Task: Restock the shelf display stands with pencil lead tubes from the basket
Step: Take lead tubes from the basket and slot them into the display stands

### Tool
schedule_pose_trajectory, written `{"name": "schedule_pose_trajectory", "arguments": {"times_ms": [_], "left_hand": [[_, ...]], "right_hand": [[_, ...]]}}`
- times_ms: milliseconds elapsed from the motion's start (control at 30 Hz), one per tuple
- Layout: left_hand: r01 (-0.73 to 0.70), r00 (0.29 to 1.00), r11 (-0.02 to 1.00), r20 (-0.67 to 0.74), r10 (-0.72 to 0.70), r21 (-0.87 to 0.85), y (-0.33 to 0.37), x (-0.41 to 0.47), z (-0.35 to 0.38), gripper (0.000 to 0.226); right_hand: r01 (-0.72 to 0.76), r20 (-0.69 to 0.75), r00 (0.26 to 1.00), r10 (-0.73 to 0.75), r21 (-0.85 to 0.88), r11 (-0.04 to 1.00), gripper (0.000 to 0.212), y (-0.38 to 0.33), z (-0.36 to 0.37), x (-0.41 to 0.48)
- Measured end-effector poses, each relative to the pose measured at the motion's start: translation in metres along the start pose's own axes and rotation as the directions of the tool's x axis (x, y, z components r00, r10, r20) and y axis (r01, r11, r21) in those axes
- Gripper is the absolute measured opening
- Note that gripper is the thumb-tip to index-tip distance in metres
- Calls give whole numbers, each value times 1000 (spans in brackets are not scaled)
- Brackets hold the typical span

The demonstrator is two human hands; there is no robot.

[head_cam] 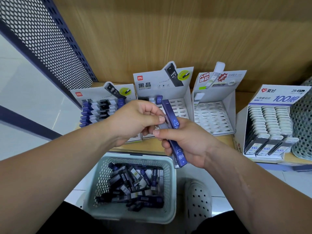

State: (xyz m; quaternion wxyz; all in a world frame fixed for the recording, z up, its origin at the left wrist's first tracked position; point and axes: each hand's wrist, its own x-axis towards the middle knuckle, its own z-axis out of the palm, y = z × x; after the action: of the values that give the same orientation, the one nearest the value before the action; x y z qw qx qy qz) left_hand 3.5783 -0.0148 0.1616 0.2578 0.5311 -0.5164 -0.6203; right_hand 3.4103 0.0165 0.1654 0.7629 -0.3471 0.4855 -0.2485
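Right hand (190,142): purple "HB 0.7" tubes (172,115) are being gripped.
Left hand (135,120): same tubes are being pinched.
Basket (128,157): perforated plastic.

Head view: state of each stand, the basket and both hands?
Far-left stand: mostly full.
Second stand: mostly empty.
Third stand: nearly empty.
Right stand: full.
Basket: holds loose tubes.
Left hand: pinches blue tubes.
Right hand: grips blue tubes.

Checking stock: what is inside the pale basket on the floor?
A pile of blue and black pencil lead tubes, some marked HB 0.7. The pile hides the basket bottom and any tubes beneath.
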Motion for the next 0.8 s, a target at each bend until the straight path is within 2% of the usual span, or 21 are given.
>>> {"name": "schedule_pose_trajectory", "arguments": {"times_ms": [67,133,233,533,800], "left_hand": [[3,999,999,-45,-6,-50,-1,-3,-6,3],[10,996,994,-83,-19,-107,-2,-7,-10,3],[6,992,989,-124,-25,-150,-3,-13,-17,7],[-4,973,977,-227,-46,-213,-6,-32,-38,4],[-76,903,941,-423,-75,-328,-7,-43,-77,11]], "right_hand": [[-1,22,1000,1,17,1000,16,-3,3,3],[-7,12,1000,6,29,1000,26,-4,6,5],[-12,-11,1000,12,37,999,18,-6,13,8],[-78,-36,996,79,44,996,17,-11,35,14],[-55,-124,990,65,77,995,14,-10,43,22]]}}
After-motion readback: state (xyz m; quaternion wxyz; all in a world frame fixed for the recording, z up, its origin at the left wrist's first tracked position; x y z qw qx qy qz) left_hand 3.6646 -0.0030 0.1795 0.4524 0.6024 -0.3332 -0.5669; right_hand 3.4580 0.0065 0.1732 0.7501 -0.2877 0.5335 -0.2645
